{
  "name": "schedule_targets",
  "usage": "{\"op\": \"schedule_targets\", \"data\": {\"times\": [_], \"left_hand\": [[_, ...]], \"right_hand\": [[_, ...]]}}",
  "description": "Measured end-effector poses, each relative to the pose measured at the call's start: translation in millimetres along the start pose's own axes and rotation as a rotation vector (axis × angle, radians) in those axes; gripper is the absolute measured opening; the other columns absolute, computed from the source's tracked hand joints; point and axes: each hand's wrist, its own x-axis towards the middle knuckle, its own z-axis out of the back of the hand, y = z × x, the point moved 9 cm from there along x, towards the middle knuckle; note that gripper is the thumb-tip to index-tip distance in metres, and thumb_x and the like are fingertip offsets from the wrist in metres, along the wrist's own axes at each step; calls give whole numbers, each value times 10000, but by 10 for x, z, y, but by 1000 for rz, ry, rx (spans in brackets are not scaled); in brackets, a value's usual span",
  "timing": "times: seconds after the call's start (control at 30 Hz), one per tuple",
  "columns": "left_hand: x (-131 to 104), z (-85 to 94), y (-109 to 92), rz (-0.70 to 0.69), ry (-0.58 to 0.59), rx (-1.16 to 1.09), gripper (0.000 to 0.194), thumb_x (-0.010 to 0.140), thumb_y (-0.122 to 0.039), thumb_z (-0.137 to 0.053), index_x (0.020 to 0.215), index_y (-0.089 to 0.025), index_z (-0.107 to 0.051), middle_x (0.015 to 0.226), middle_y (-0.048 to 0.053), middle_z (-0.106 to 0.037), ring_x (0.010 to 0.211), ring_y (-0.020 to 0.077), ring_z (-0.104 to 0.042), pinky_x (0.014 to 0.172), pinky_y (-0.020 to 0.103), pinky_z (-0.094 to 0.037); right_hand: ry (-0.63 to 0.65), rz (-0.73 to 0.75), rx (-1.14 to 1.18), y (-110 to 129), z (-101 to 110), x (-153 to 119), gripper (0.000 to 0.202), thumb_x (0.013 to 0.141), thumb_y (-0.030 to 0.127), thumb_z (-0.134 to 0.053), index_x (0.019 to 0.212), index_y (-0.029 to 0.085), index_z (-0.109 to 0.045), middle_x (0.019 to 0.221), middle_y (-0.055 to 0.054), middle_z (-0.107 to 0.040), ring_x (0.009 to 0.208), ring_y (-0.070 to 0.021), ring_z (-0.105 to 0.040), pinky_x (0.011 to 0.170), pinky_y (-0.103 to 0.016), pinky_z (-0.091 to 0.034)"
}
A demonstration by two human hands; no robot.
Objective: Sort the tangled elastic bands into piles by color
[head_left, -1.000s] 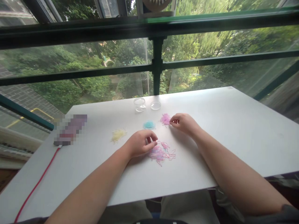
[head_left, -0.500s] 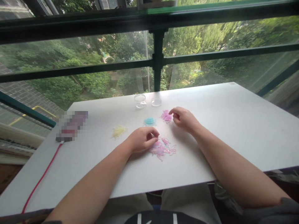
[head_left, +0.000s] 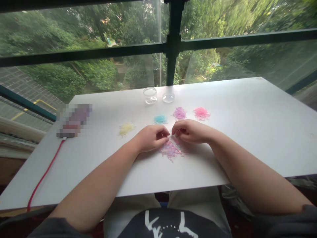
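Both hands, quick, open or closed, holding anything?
Left hand: curled near the mixed pile; grip can't be told.
Right hand: curled near the same pile; grip can't be told.

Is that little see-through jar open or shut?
Open: no lid shows on the jar, and a clear disc, probably its lid, lies beside it on the table.

An enclosed balcony or window-side room is suggested by a white table [head_left: 247, 132] set beside dark-framed windows [head_left: 172, 49], where trees [head_left: 138, 23] and brick paving [head_left: 22, 82] are seen outside.
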Motion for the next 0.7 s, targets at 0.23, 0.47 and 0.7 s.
{"op": "schedule_targets", "data": {"times": [0.23, 0.47, 0.7], "left_hand": [[8, -17, -7, 11, 35, 14, 166, 797, -275, -567, 878, -180, -675, 764, 12, -668, 654, 113, -572, 609, 219, -432], [-5, -22, 14, 42, 56, -13, 176, 808, -275, -548, 874, -174, -676, 747, 1, -677, 644, 103, -575, 611, 210, -422], [-4, -22, -10, 29, 59, -24, 150, 788, -252, -565, 835, -163, -676, 721, 3, -684, 629, 97, -584, 608, 203, -428]], "right_hand": [[200, -62, 66, -7, -42, -92, 399, 669, 65, -519, 972, 235, -715, 747, -3, -670, 601, -111, -536, 565, -216, -386], [185, -92, 26, -28, -64, -56, 242, 701, 139, -571, 881, 198, -722, 745, -11, -665, 603, -108, -526, 587, -224, -373], [153, -13, -5, 35, -67, -29, 149, 710, 123, -556, 786, 171, -674, 742, -17, -654, 617, -111, -520, 595, -228, -372]]}}
